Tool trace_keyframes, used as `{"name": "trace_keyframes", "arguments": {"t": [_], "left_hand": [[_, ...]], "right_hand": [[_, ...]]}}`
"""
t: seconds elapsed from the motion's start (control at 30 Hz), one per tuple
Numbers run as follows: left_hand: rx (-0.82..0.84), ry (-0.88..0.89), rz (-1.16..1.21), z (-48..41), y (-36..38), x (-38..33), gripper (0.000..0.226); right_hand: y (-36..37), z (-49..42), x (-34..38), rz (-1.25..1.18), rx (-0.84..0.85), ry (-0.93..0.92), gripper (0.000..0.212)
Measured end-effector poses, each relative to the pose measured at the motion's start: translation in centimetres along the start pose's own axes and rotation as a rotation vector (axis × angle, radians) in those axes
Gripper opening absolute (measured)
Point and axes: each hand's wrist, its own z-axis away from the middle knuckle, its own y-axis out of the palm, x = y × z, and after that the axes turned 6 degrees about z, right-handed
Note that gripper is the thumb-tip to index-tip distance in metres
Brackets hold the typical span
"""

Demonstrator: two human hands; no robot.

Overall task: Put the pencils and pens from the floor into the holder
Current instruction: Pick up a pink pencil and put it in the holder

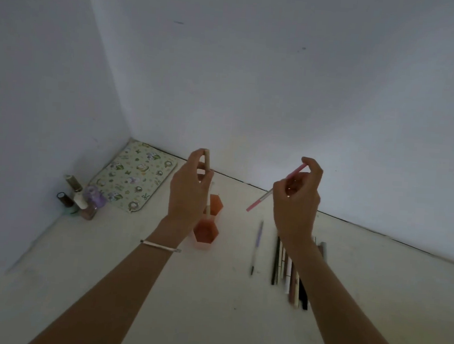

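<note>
An orange holder (207, 231) made of hexagonal cups stands on the pale floor, partly hidden behind my left hand (189, 188). That hand is raised above it, pinching a cream-coloured pen (207, 160) upright; the pen's lower part is hidden by the hand. To the right, my right hand (297, 201) holds a pink pen (261, 200) tilted, its tip pointing down-left toward the holder. A purple and white pen (257, 242) lies alone on the floor. A row of several pens and pencils (289, 269) lies beneath my right wrist.
A floral patterned mat (133, 176) lies in the corner where the two white walls meet. Several small bottles (80, 198) stand by the left wall. My left wrist wears a thin bracelet (160, 246).
</note>
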Motion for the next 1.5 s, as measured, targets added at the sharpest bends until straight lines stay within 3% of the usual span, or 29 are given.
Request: {"name": "trace_keyframes", "arguments": {"t": [0.13,0.3,0.5,0.6,0.73,0.87,1.03,1.13,1.23,1.3,1.4,1.5], "left_hand": [[-0.050,0.024,0.060,-0.3,0.3,0.7,0.058],[-0.108,0.121,0.085,-0.7,-0.1,0.0,0.043],[0.046,0.179,-0.240,-0.5,0.4,1.9,0.028],[0.034,0.204,-0.451,-1.0,0.1,1.8,0.015],[-0.138,0.145,-0.286,-2.0,-1.7,-0.2,0.023],[-0.246,0.096,-0.086,-2.3,-3.8,-2.5,0.032],[-0.216,0.081,-0.014,-1.6,-4.5,-3.9,0.033],[-0.200,0.090,-0.012,-0.3,-3.4,-5.1,0.029],[-0.074,0.109,-0.066,1.8,-0.3,-6.4,0.015],[0.149,0.067,-0.288,3.3,3.2,-6.1,0.011],[0.463,0.007,-0.662,5.0,8.4,-3.2,0.020],[0.575,-0.011,-0.998,5.5,10.8,-0.4,0.030]], "right_hand": [[0.4,0.8,-0.6,-0.007,0.008,-0.029,0.052],[0.8,0.9,-1.3,-0.021,-0.024,-0.020,0.051],[1.4,1.2,-1.6,-0.047,-0.023,-0.049,0.050],[2.1,1.1,-1.4,-0.071,-0.006,-0.034,0.050],[3.9,1.1,-0.7,-0.108,0.044,-0.097,0.050],[6.9,1.6,-1.0,-0.025,0.204,-0.188,0.048],[9.3,2.7,-3.1,0.198,0.437,-0.213,0.055],[8.6,2.1,-3.0,0.200,0.407,-0.235,0.068],[6.3,-0.1,-2.5,0.125,0.165,-0.155,0.063],[4.0,-1.6,-2.6,0.097,0.049,-0.075,0.057],[1.0,-2.4,-3.2,0.079,0.012,-0.020,0.052],[-1.2,-1.8,-4.9,0.113,0.053,0.023,0.051]]}}
